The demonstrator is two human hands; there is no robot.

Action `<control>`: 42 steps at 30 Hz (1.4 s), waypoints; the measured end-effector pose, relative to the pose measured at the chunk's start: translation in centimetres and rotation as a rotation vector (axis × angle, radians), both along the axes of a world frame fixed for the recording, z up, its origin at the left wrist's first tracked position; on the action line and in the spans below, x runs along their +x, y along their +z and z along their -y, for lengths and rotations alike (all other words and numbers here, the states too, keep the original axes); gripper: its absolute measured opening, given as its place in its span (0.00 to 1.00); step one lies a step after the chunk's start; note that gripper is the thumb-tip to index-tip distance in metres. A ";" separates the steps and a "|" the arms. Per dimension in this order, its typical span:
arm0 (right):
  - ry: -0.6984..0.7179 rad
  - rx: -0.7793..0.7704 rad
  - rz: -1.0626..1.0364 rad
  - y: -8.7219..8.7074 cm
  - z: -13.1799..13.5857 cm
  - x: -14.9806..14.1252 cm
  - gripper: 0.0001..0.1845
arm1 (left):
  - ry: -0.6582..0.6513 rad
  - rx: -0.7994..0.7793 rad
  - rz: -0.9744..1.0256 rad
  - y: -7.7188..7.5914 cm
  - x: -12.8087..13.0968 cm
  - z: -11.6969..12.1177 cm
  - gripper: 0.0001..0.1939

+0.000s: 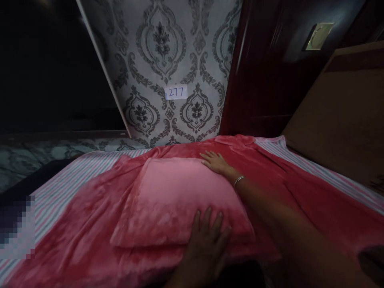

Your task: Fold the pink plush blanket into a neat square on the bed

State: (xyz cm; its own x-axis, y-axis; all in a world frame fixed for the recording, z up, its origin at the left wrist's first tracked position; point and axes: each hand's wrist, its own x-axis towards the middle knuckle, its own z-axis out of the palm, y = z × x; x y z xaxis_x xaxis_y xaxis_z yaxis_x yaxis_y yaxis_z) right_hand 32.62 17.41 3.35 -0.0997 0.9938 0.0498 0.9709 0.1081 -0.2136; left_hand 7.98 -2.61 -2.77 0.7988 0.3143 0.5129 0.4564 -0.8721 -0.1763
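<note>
A pink plush pillow (177, 192) lies flat on a red plush blanket (270, 180). My right hand (214, 162) reaches in from the lower right and rests at the pillow's far right edge, fingers stretched out and palm down. A thin bracelet (239, 180) circles that wrist. Nearer to me, my left hand (207, 240) lies over the pillow's front edge, right of its middle. Its fingers are spread, with nothing gripped in them. Shadow darkens the front edge.
Beneath the blanket, a striped sheet (81, 176) shows at both sides. Behind are patterned wallpaper (162, 48) with a paper label (176, 92) reading 277, and a dark screen (54, 72) at left. A dark red wooden panel (264, 80) and a cardboard box (345, 116) stand at right.
</note>
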 end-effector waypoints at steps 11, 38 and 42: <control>0.536 0.080 0.040 2.6 10.4 -6.8 0.34 | -0.022 -0.114 0.137 1.2 -1.4 1.0 0.26; 0.291 0.060 -0.010 -1.4 1.4 -7.4 0.35 | 0.226 -0.059 0.129 -1.3 -3.7 1.0 0.41; 0.310 0.090 -0.011 -1.6 1.4 -7.5 0.34 | 0.221 -0.021 0.154 -1.8 -3.8 0.9 0.41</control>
